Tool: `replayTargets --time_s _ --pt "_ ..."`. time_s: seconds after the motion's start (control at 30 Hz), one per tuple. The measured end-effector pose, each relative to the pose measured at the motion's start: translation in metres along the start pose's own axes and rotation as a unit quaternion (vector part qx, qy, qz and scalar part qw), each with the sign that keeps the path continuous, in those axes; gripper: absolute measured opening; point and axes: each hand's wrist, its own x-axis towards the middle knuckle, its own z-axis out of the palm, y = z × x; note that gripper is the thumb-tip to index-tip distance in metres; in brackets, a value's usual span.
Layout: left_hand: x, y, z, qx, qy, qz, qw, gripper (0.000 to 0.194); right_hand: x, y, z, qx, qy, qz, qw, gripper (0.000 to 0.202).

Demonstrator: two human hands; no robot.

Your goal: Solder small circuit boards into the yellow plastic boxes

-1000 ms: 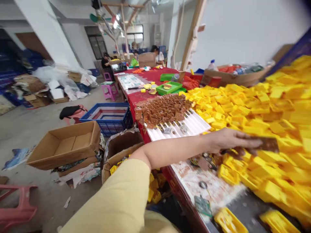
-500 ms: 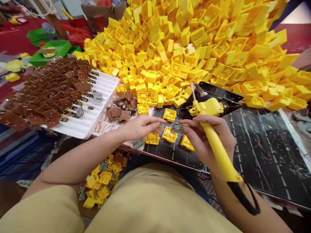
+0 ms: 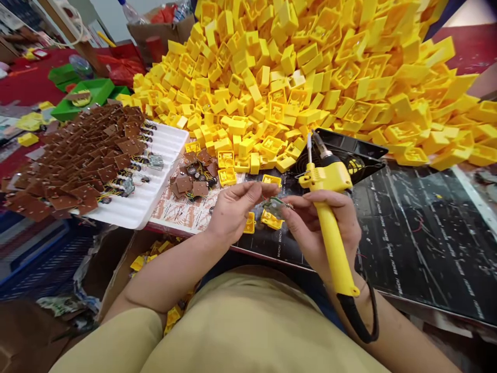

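My right hand is wrapped round the yellow handle of a soldering gun, its metal tip pointing away from me toward the yellow pile. The same hand pinches a small green circuit board between thumb and fingertips. At the board's left side, my left hand has thumb and forefinger pressed together; whatever is in that pinch is too small to make out, with a bit of thin wire showing nearby. Under the hands, small open yellow housings lie on the black mat, partly covered by fingers.
A huge heap of yellow housings fills the back. On the left, a white ridged tray carries many brown boards with wires. A smaller brown-board cluster sits beside it. Behind the gun stands a black fan-like frame.
My left hand has gone from stretched fingers to a pinch beside the circuit board. The board and soldering gun have shifted slightly left, and the view has turned a little.
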Motion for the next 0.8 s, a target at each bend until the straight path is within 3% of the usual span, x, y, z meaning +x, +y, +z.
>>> replayTargets --time_s 0.1,0.2,0.27,0.33,0.4,0.47,0.57,0.67,0.8 --pt "0.0 0.003 -0.002 -0.083 -0.012 -0.03 0.996 0.032 -0.006 0.002 0.003 -0.026 -0.003 -0.012 1.0 0.033" --pt "0.0 0.014 -0.007 -0.119 -0.008 -0.057 0.991 0.033 -0.009 0.009 -0.004 -0.073 -0.045 -0.029 0.996 0.033" --pt "0.002 0.023 -0.013 -0.048 -0.028 -0.053 0.997 0.033 -0.009 0.018 -0.015 -0.121 -0.093 -0.053 0.987 0.039" --pt "0.005 0.03 -0.022 0.114 -0.083 -0.033 0.989 0.025 -0.008 0.03 -0.028 -0.179 -0.141 -0.086 0.97 0.05" --pt "0.008 0.03 -0.029 0.306 -0.136 0.004 0.942 0.013 -0.007 0.042 -0.037 -0.229 -0.181 -0.116 0.949 0.048" --pt "0.012 0.025 -0.033 0.457 -0.169 0.049 0.872 0.006 -0.008 0.051 -0.041 -0.256 -0.218 -0.14 0.931 0.036" --pt "0.014 0.013 -0.033 0.58 -0.199 0.079 0.786 0.008 -0.01 0.053 -0.039 -0.268 -0.248 -0.173 0.915 0.03" --pt "0.015 0.006 -0.031 0.614 -0.212 0.072 0.757 0.013 -0.01 0.04 -0.043 -0.271 -0.223 -0.195 0.916 0.034" --pt "0.016 0.005 -0.029 0.623 -0.213 0.057 0.751 0.014 -0.009 0.014 -0.067 -0.266 -0.149 -0.209 0.929 0.021"
